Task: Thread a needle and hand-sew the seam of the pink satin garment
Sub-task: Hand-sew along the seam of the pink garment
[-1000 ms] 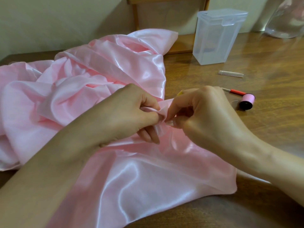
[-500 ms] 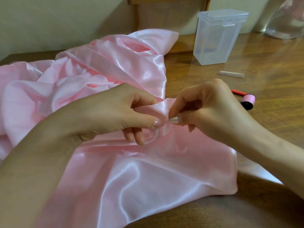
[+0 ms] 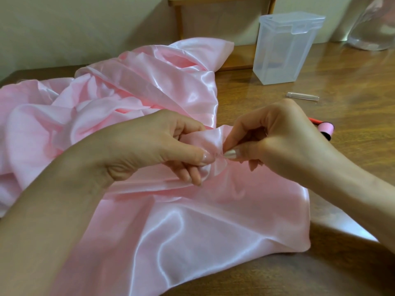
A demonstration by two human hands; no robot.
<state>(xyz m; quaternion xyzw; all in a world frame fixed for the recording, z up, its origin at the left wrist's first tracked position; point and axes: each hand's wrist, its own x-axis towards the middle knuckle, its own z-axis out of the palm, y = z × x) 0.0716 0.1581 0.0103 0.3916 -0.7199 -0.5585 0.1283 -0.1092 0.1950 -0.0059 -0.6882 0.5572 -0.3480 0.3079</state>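
The pink satin garment [image 3: 171,221] lies crumpled across the wooden table [image 3: 352,82], with a raised fold [image 3: 210,139] at its middle. My left hand [image 3: 154,146] pinches that fold between thumb and fingers. My right hand [image 3: 275,135] pinches the same fold from the right, thumb and forefinger tips pressed together at the cloth's edge. The needle and thread are too small to make out between the fingertips. A spool of pink thread [image 3: 326,130] lies just behind my right hand, partly hidden by it.
A clear plastic box [image 3: 284,48] with a closed lid stands at the back. A small clear needle tube [image 3: 302,96] lies in front of it. A red-handled tool [image 3: 314,120] sits by the spool. A clear plastic bag [image 3: 376,24] is at far right.
Both hands have lifted the fold slightly and shifted; my right hand rose and its thumb and forefinger now pinch at the cloth's edge beside my left thumb.
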